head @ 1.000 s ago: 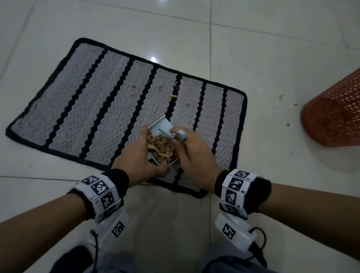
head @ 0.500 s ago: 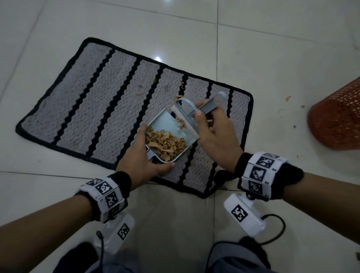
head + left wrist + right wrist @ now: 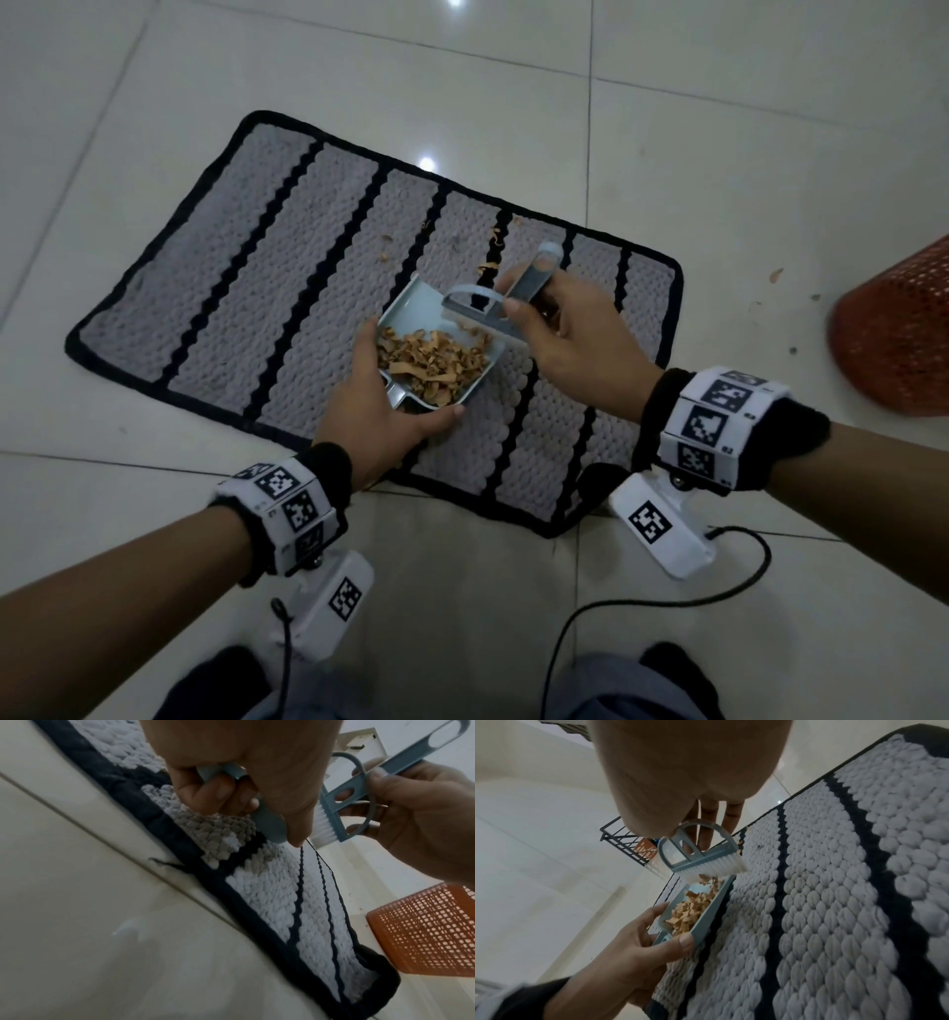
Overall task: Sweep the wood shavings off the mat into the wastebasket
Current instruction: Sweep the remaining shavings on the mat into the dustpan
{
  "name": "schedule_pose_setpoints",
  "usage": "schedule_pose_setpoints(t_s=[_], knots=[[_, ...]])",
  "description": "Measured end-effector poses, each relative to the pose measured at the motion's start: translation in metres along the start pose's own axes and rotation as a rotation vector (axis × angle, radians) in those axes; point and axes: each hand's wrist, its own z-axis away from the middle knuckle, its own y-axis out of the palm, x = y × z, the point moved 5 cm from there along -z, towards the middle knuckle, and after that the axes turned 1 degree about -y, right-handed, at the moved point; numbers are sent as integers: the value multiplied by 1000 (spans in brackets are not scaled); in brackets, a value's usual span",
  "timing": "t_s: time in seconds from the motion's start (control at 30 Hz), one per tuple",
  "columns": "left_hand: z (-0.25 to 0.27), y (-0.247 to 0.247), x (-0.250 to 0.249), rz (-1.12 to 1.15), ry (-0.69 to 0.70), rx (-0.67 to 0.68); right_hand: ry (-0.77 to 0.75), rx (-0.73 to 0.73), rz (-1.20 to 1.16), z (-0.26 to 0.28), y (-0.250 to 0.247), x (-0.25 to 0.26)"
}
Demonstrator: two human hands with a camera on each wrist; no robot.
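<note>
A grey mat [image 3: 287, 288] with black stripes lies on the tiled floor. My left hand [image 3: 382, 411] grips a small light-blue dustpan [image 3: 418, 311] by its handle, above the mat's near right part. A heap of brown wood shavings [image 3: 429, 362] fills the pan. My right hand [image 3: 565, 334] holds a small blue brush [image 3: 518, 295] by its handle, its white bristles [image 3: 713, 871] over the pan's open side. A few loose shavings [image 3: 488, 267] lie on the mat beyond the pan. The orange mesh wastebasket [image 3: 898, 329] stands at the right edge.
Small bits of shavings [image 3: 776, 275] lie on the floor tiles between the mat and the wastebasket. A black wire rack [image 3: 626, 841] shows far off in the right wrist view. A black cable [image 3: 642, 606] trails from my right wrist camera over the floor near my knees.
Both hands have lifted from the mat. The right hand has pulled the brush up and back from the heap of shavings, towards the pan's open side. The pan has shifted slightly right.
</note>
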Motion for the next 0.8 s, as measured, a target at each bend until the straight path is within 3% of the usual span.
schedule_pose_setpoints(t_s=[0.2, 0.47, 0.8], knots=[[-6, -3, -6, 63, -14, -53, -86, -55, 87, 10, -2, 5], [-9, -4, -2, 195, -35, -76, -4, -147, 35, 9, -19, 0], [-10, -5, -8, 163, -2, -55, 64, -163, -132, -2, -16, -4]])
